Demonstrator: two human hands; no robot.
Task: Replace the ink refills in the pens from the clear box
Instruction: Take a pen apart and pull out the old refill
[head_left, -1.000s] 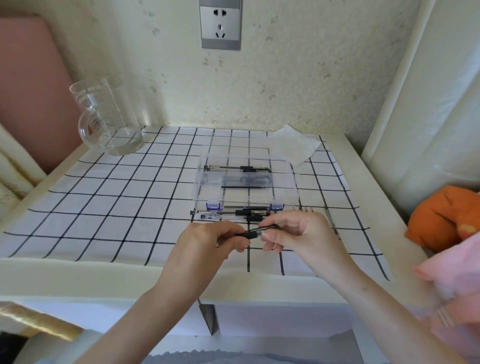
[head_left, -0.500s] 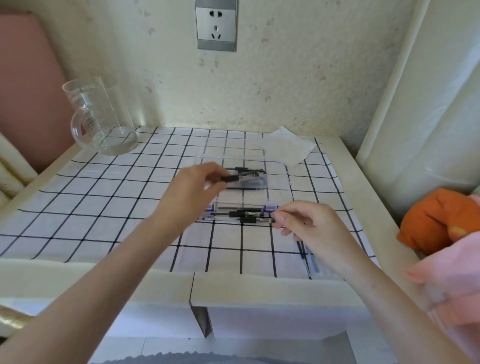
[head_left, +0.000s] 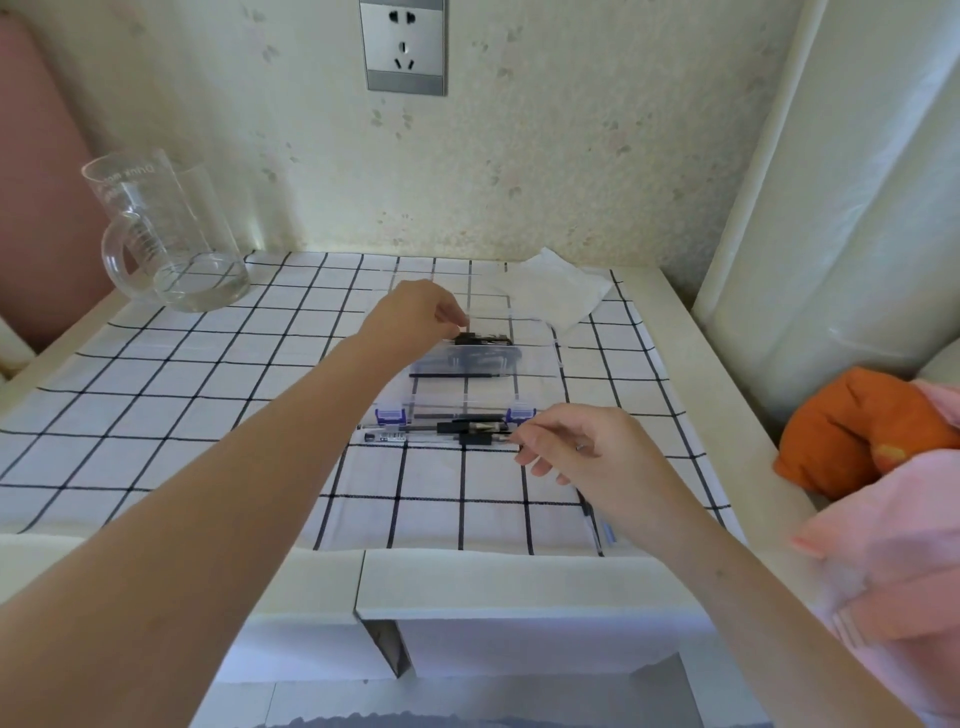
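The clear box (head_left: 535, 371) with purple latches lies on the checked cloth (head_left: 208, 389). Inside it are dark pens and a thin black refill (head_left: 457, 374). My left hand (head_left: 415, 312) reaches over the box's far side, fingertips pinched on the black end of a pen (head_left: 483, 340) that rests in the box. Two pens (head_left: 415, 433) lie side by side just in front of the box. My right hand (head_left: 582, 447) has thumb and forefinger pinched on the right tip of the nearer one.
A glass mug (head_left: 166, 234) stands at the back left. A white tissue (head_left: 561, 296) lies behind the box. Thin pen parts (head_left: 597, 530) lie near the table's front edge under my right wrist. Orange (head_left: 857, 426) and pink (head_left: 883, 545) soft things sit to the right.
My hands have parted from in front of the box. The left carried a black pen back into the box; the right went to the tip of the pen lying on the cloth.
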